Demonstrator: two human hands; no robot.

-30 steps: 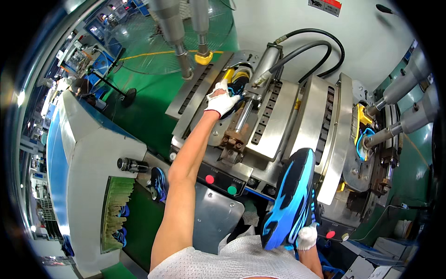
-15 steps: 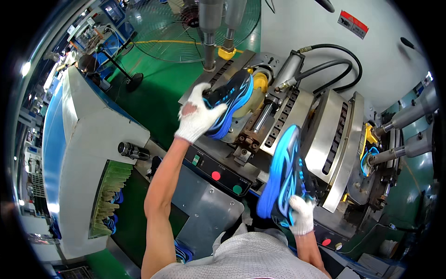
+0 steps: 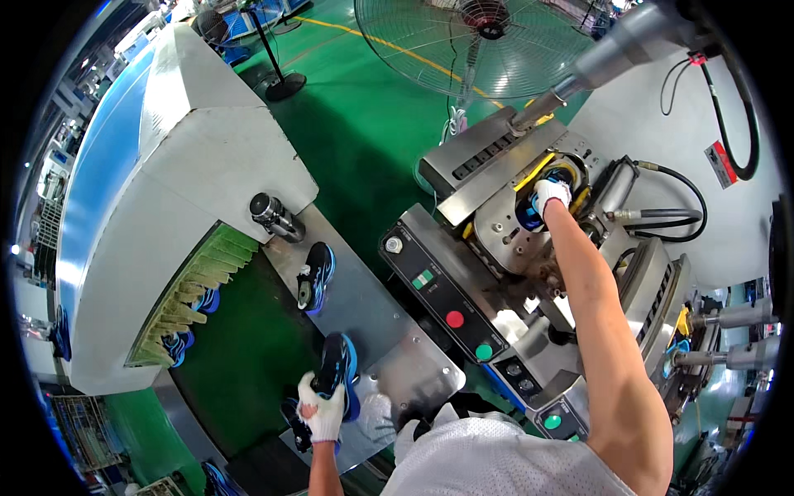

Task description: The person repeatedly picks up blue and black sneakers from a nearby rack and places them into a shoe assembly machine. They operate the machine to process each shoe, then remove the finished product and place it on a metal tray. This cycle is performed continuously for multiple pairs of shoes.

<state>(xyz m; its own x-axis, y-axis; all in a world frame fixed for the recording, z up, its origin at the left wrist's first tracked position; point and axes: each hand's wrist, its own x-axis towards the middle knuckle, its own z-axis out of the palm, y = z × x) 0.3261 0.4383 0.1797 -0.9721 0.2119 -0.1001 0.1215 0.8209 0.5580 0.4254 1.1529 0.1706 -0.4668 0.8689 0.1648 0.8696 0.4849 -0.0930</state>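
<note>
1. Shoe A (image 3: 292, 418), black/blue, partly covered by left grip (image 3: 322, 407).
2. Shoe B (image 3: 318, 277) on metal tabletop (image 3: 374, 318), apart from left grip.
3. Left grip grasping shoe C (image 3: 337, 361) by its near end, over tabletop; contact below unclear.
4. Right grip (image 3: 552, 194) on shoe D (image 3: 528, 217) in yellow-edged machine fixture (image 3: 533, 172); finger closure hidden, can't tell.

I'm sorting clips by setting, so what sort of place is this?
Likely a shoe factory: black-and-blue shoes on a metal table, beside a housing with a fringed opening, across from a push-button control panel.
</note>
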